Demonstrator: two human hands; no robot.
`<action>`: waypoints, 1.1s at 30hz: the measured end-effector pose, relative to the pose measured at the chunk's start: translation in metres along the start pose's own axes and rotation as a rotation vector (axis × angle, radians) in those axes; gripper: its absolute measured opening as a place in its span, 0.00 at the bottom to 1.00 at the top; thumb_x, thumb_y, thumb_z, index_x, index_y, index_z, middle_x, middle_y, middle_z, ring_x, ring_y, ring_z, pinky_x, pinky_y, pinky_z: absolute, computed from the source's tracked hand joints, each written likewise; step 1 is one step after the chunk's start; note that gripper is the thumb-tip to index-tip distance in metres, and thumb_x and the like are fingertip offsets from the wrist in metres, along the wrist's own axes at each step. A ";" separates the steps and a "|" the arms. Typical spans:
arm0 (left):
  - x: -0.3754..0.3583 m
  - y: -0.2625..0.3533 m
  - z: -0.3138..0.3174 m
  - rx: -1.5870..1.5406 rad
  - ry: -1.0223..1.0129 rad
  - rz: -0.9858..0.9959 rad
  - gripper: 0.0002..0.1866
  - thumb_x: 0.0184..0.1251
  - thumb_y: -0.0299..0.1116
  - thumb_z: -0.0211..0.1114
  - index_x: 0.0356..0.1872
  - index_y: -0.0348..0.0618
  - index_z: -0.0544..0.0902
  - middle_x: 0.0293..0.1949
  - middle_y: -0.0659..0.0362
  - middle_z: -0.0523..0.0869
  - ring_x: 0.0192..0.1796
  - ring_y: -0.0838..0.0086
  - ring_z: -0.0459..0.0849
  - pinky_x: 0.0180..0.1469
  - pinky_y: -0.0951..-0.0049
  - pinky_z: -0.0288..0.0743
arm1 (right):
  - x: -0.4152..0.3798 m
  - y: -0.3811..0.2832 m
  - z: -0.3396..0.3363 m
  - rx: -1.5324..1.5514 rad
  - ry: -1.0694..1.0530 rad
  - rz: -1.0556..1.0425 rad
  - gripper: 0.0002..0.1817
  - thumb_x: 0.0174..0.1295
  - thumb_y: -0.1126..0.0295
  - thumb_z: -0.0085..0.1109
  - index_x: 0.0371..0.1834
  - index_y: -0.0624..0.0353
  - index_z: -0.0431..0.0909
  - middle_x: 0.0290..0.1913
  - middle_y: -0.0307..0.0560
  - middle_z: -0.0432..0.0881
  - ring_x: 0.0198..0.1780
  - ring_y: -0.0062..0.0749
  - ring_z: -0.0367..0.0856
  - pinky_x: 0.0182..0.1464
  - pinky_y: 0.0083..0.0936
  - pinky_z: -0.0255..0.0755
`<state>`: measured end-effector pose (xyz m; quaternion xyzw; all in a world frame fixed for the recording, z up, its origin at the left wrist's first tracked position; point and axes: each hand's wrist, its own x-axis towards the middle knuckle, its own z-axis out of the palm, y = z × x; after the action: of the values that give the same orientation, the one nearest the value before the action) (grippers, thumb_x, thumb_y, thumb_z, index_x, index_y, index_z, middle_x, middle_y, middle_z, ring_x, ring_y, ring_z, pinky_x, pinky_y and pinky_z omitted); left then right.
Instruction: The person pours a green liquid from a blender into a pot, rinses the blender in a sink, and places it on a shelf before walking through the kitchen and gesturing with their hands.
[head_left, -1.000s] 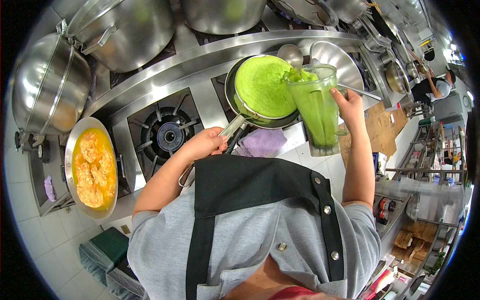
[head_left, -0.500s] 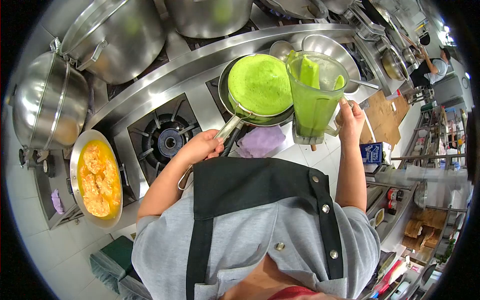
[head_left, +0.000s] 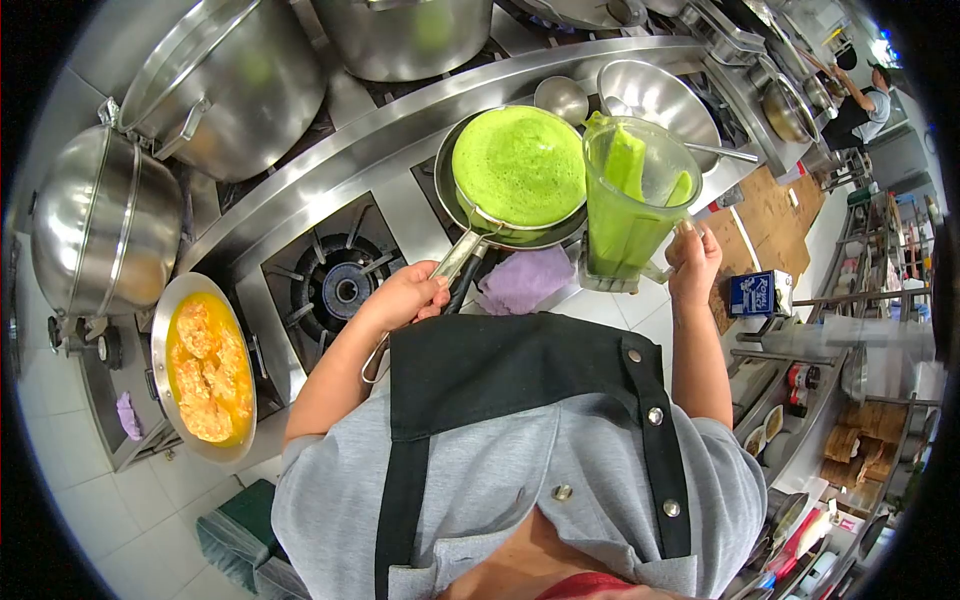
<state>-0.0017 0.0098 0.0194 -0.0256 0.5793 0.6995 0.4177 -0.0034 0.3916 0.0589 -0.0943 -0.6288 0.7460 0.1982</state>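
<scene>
My left hand is closed round the metal handle of a strainer. Bright green, bubbly liquid fills the strainer, which rests over a dark pan on the stove. With my right hand I grip the handle of a clear blender jug, tilted just right of the strainer. Green liquid and thick green residue coat the inside of the jug. A purple cloth lies below the pan, near its black handle.
Large steel pots stand at the back left. A pan of orange food in yellow liquid is at left, beside a burner. A steel bowl and ladle sit behind the jug. Another person stands far right.
The jug sits slightly lower and further right, with its rim a little apart from the strainer. The whole view has shifted slightly. Both hands keep their grips.
</scene>
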 end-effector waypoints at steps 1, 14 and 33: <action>0.001 0.000 0.000 -0.004 -0.003 -0.002 0.03 0.65 0.29 0.46 0.34 0.42 0.67 0.21 0.66 0.69 0.15 0.86 0.62 0.15 0.85 0.55 | -0.001 0.005 -0.004 0.019 -0.008 -0.008 0.11 0.55 0.71 0.55 0.19 0.56 0.66 0.14 0.30 0.60 0.14 0.13 0.53 0.16 0.15 0.46; -0.002 0.001 0.002 0.032 0.004 0.009 0.07 0.66 0.30 0.46 0.39 0.39 0.68 0.21 0.66 0.70 0.15 0.86 0.61 0.15 0.87 0.53 | -0.019 0.034 -0.041 0.109 0.042 0.028 0.17 0.57 0.63 0.48 0.13 0.53 0.57 0.12 0.33 0.55 0.12 0.17 0.49 0.14 0.17 0.43; -0.002 0.005 0.005 0.085 -0.015 0.017 0.06 0.66 0.31 0.46 0.37 0.41 0.69 0.20 0.67 0.69 0.15 0.87 0.61 0.17 0.87 0.53 | -0.048 0.062 -0.076 0.128 0.074 0.017 0.17 0.60 0.59 0.45 0.16 0.54 0.61 0.12 0.33 0.58 0.12 0.18 0.52 0.16 0.18 0.46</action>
<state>-0.0009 0.0131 0.0264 0.0023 0.6056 0.6778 0.4168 0.0586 0.4319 -0.0214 -0.1144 -0.5711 0.7824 0.2206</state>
